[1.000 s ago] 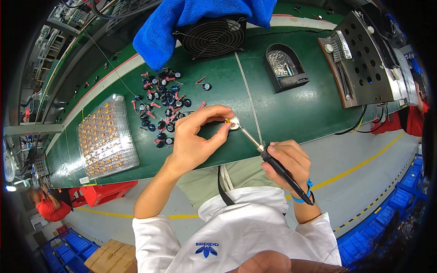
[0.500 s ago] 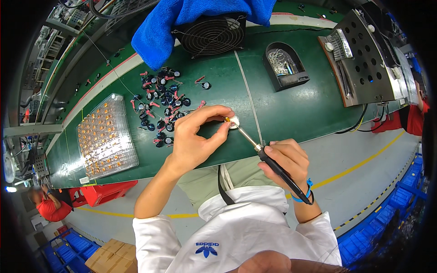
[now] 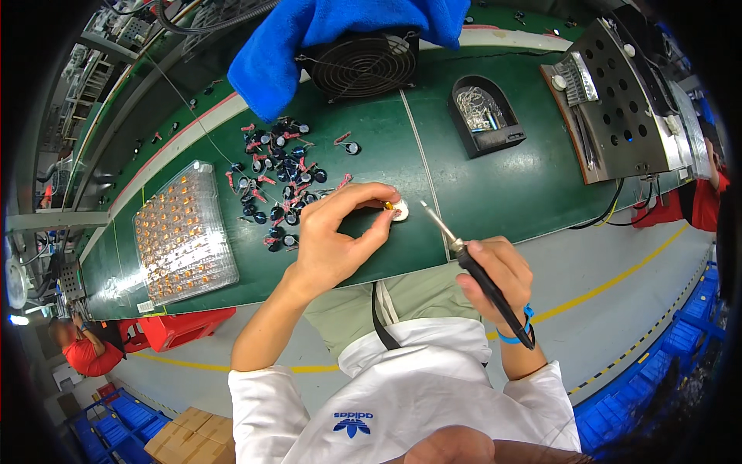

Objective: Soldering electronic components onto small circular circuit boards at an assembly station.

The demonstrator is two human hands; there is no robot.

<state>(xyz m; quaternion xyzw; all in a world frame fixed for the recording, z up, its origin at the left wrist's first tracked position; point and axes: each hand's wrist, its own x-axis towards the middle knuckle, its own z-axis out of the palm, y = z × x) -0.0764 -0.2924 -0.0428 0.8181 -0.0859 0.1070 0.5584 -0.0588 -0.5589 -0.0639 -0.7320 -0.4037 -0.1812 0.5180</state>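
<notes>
Near the table's front edge, my left hand pinches a small yellow part between thumb and forefinger. That part sits at a small round white piece by the fingertips; how the two join is too small to tell. My right hand grips a soldering iron by its black handle. The metal tip points up and left, a short gap to the right of the white piece. Beyond my left hand lies a loose heap of dark round components with red-wrapped leads.
At left lies a clear plastic tray with rows of copper-coloured parts. A black fan under a blue towel stands at the back. Right of it are a black bin of silvery wire bits and a perforated metal box.
My right hand has drawn the soldering iron back to the right, so its tip has left the white piece. My left hand keeps its pinch; the whole view has shifted slightly.
</notes>
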